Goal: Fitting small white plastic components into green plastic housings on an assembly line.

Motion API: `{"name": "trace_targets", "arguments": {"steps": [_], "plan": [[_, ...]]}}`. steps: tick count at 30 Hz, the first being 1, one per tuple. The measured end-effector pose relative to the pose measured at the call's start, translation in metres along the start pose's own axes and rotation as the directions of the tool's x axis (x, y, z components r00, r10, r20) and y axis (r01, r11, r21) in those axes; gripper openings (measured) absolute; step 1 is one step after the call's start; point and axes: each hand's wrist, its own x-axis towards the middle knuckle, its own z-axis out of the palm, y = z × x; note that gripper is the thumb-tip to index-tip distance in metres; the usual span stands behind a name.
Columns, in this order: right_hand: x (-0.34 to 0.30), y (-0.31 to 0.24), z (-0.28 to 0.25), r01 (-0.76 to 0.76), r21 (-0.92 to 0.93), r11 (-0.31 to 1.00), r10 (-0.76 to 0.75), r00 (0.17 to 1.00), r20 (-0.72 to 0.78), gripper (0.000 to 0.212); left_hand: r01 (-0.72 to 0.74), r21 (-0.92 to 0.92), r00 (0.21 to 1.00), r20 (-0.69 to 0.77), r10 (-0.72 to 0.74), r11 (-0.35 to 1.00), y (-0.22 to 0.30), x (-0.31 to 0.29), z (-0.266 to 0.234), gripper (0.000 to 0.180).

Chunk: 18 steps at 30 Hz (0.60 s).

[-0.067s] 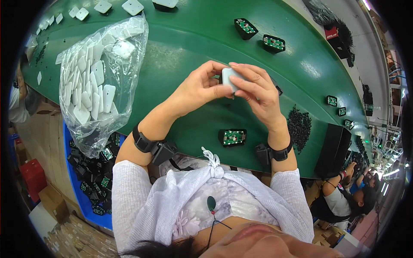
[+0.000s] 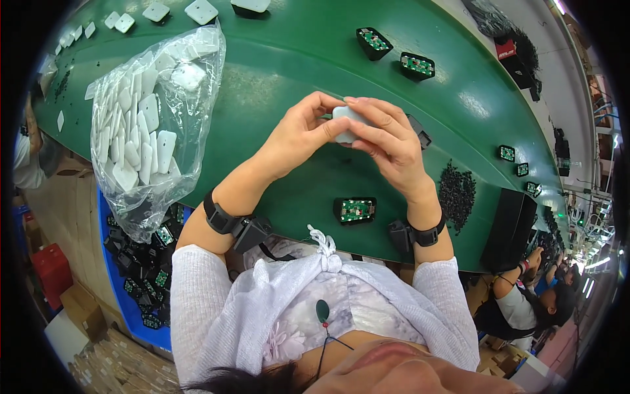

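Observation:
Over the green work surface, my left hand (image 2: 303, 134) and my right hand (image 2: 392, 134) close together around a small case with a white cover (image 2: 344, 115). Fingers of both hands press on the cover, and most of the case's underside is hidden. Closer to my body lies a black housing with a green circuit board (image 2: 356, 210). Just beyond my right hand, a dark piece (image 2: 422, 133) is partly covered by my fingers. To the left, a clear plastic bag (image 2: 210, 85) holds several white covers (image 2: 149, 111).
A heap of small black parts (image 2: 457, 194) lies right of my right forearm, beside a black box (image 2: 508, 226). Open housings (image 2: 418, 65) and white-topped cases (image 2: 201, 11) line the far side. A blue bin (image 2: 146, 333) stands below left; a co-worker (image 2: 518, 305) sits at right.
The white cover has tilted slightly and shifted left between my hands. My right hand has moved a little left, uncovering more of the dark piece behind it.

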Motion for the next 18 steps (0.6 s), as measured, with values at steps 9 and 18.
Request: {"name": "trace_targets", "arguments": {"steps": [9,18], "plan": [[-0.007,-0.009,0.005,-0.523,0.442,0.728,0.580,0.815,0.009,0.035,-0.169,0.076,0.982,-0.069,0.174,0.983,-0.001,0.000,0.003,0.027],[-0.007,-0.011,0.006,-0.541,0.469,0.699,0.631,0.774,-0.048,0.028,-0.252,0.131,0.967,-0.013,0.256,0.959,-0.001,0.002,0.003,0.037]]}}
